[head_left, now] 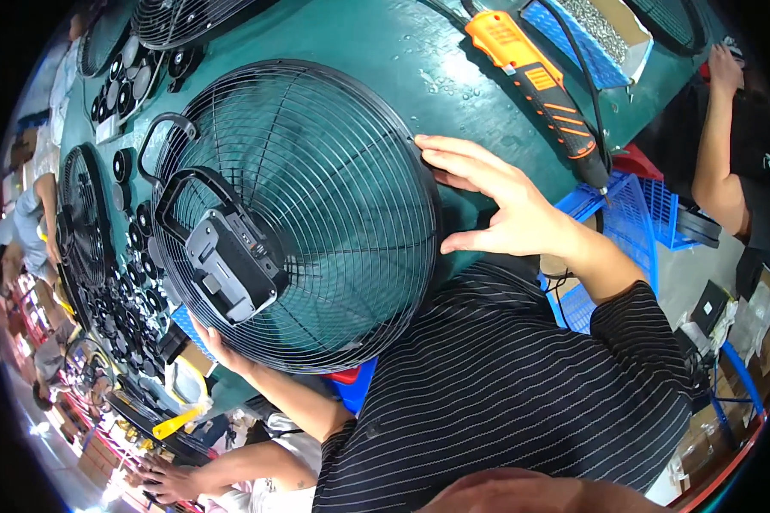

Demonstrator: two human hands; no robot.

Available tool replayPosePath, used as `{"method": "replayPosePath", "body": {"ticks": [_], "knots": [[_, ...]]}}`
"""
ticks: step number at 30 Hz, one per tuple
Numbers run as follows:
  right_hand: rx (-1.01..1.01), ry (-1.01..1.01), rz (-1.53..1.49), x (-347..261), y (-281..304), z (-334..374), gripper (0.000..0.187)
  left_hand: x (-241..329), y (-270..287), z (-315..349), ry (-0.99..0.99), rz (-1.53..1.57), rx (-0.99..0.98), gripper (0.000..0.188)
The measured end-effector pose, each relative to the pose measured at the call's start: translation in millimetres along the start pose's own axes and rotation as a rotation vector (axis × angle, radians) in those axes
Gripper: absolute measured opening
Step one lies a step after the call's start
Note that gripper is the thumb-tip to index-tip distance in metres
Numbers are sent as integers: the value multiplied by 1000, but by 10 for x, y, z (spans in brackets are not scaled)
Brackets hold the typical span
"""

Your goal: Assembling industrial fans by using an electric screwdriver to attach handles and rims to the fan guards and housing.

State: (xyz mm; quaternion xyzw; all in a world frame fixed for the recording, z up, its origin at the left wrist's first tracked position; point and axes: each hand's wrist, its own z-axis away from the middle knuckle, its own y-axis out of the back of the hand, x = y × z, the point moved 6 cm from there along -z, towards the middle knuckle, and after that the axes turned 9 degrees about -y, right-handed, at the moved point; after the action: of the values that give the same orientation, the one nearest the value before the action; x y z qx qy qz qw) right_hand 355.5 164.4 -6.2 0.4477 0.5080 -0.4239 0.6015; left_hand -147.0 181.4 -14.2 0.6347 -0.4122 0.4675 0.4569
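A round black fan cage point(342, 214) made of thin wire rings lies before me on the green table. At its hub sits a dark grey motor housing point(235, 265) with a black curved handle point(201, 184). My left hand point(222, 349) is at the near left rim of the fan, its fingers partly hidden by the rim. On the right side, my right hand point(505, 201) has its fingers stretched and its thumb spread apart, with the fingertips against the rim.
An orange and black power screwdriver point(535, 85) with a cable is at the far right, by a blue box point(586, 43) of small metal parts. Many black round parts point(128, 299) cover the left side. Other people's arms point(714, 145) show at both sides. A blue plastic basket point(629, 222) stands at right.
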Motion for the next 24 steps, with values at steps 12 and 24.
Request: {"method": "replayPosePath", "body": {"ticks": [12, 24], "knots": [[46, -61, 147, -144, -44, 27, 89, 120, -36, -45, -79, -287, 4, 77], [595, 23, 1007, -345, 872, -60, 52, 1243, 855, 36, -253, -1234, 250, 14]]}}
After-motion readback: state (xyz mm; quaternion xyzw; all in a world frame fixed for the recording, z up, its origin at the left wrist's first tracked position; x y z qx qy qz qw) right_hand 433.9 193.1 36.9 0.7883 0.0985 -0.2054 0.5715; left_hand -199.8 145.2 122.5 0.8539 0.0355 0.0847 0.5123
